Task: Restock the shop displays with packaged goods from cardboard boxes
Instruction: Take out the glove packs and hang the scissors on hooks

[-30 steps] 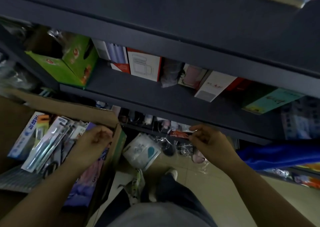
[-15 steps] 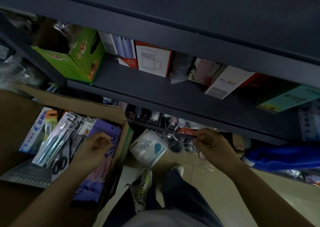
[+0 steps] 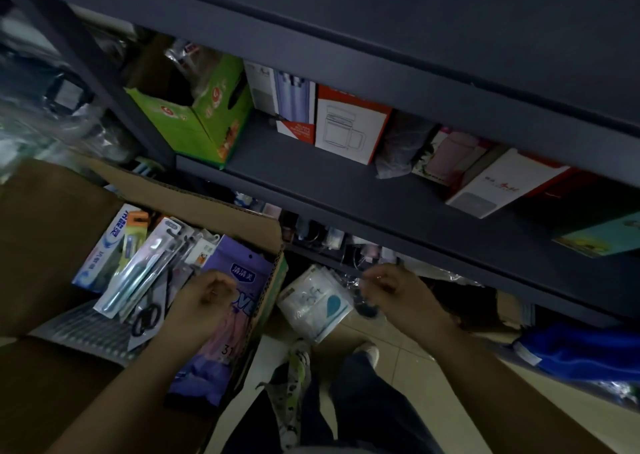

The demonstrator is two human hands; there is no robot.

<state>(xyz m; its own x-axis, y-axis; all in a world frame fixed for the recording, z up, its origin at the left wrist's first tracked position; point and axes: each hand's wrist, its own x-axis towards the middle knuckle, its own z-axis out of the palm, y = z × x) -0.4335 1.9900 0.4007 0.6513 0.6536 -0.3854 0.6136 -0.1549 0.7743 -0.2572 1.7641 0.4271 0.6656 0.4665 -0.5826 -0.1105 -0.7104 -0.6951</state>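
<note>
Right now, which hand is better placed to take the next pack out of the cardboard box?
Left. The left hand hovers over the purple pack inside the cardboard box; the right hand is outside it, by the low shelf.

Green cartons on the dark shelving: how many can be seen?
1. The green carton stands open at the left end of the middle shelf, beside the boxed cups. Others may be hidden in the dark.

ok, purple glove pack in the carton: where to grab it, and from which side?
Probably the top header edge of the purple glove pack, by its hang hole, pinched from above. The pack stands on end against the right wall of the cardboard box, its top free and uncovered, while its lower part is buried. The left hand hovers over it already.
</note>
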